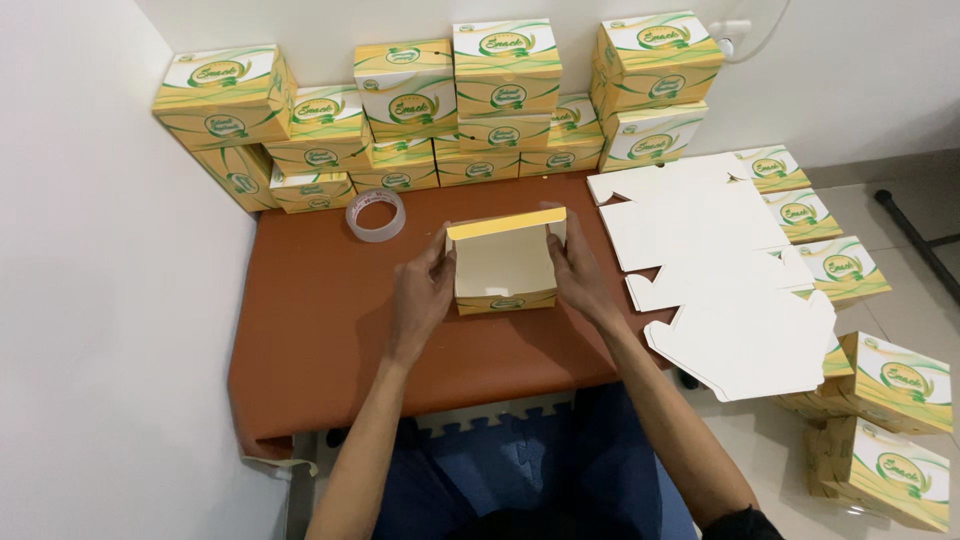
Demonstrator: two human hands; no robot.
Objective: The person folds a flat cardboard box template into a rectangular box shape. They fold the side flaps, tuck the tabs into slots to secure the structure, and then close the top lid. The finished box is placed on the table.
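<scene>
**Half-Folded Carton Held Over a Brown Table**

A low brown table [320,330] stood against white walls in a corner, with pale floor tiles to its right and a blue foam mat under the seated person's legs. At the centre of the table both hands held one open box [503,262]. It was a small carton, plain cream-white inside, with a yellow edge along its raised back flap at twelve o'clock and a yellow front panel bearing a green oval mark at six o'clock. Its top stood open, the inner walls and floor bare.

The left hand [423,292] pressed against the box's nine o'clock side, fingers curled around the wall and thumb at the upper corner. The right hand [577,277] gripped the three o'clock side in the same way, fingers wrapped over the wall near the back flap.

At eleven o'clock from the box lay a roll of clear tape [375,215], flat on the table and apart from the hands. Beyond it, along the wall at twelve o'clock, stood stacked finished boxes [440,110] in yellow, white and green. At three o'clock a heap of flat unfolded cartons [720,270] overhung the table's edge, white sides mostly up. More closed boxes [890,420] sat on the floor at four o'clock.
</scene>
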